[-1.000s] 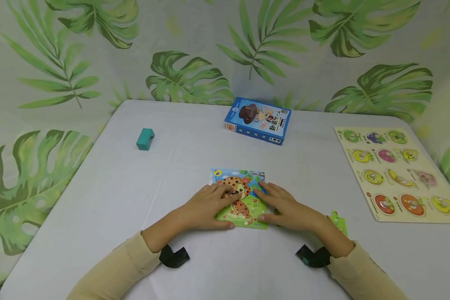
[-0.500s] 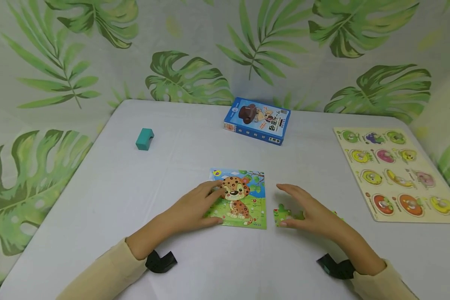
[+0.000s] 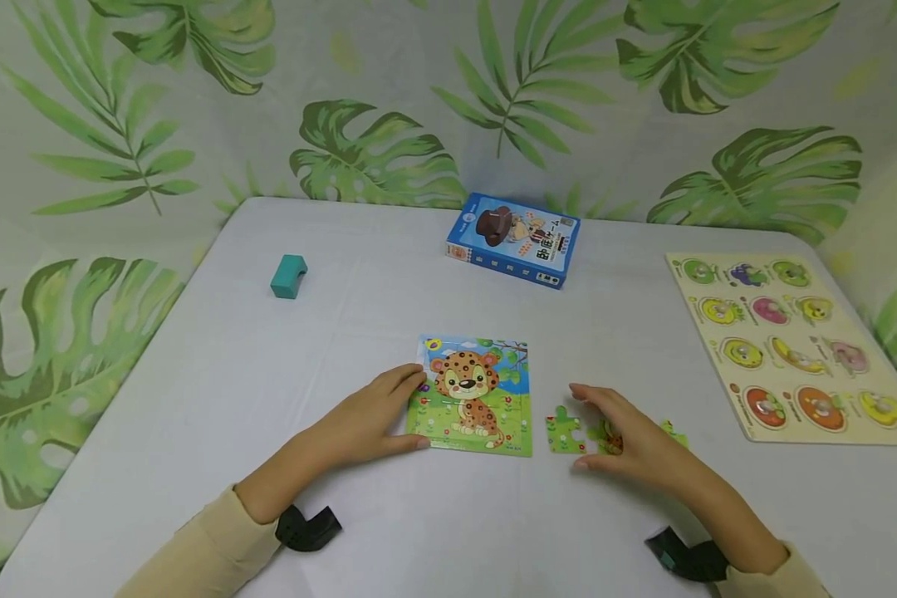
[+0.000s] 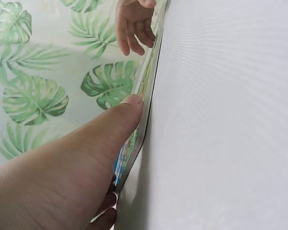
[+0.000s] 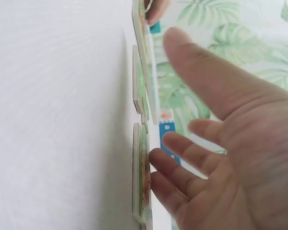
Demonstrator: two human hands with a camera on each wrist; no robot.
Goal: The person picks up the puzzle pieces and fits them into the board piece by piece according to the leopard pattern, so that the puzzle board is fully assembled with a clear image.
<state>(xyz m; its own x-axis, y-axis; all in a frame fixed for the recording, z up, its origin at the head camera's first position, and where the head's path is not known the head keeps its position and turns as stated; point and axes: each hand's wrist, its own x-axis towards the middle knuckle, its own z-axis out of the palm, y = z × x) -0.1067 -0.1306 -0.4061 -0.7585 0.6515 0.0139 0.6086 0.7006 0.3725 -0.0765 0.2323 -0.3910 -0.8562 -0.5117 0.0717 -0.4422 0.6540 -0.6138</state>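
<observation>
In the head view a leopard jigsaw puzzle [image 3: 486, 407] lies flat in its tray, mid-table. My left hand [image 3: 355, 419] rests at its left side, thumb near the lower left corner and fingers along the left edge. The left wrist view shows the thumb [image 4: 122, 120] touching the tray's edge. My right hand [image 3: 639, 436] hovers over loose puzzle pieces right of the tray, thumb and fingers spread and nothing between them. One green puzzle piece [image 3: 564, 433] lies left of that hand; another piece [image 3: 611, 438] is partly covered by it. A third green piece [image 3: 673, 432] shows behind the wrist.
A blue game box [image 3: 514, 241] lies at the back of the white table [image 3: 344, 515]. Far left stands a teal block [image 3: 289, 276]. On the right is a wooden fruit peg board [image 3: 796, 349]. A leaf-patterned cloth [image 3: 377, 154] hangs behind the table.
Both hands have drawn apart from above the puzzle, the left hand to its left edge and the right hand over the loose pieces. The puzzle has stayed in place and is now uncovered.
</observation>
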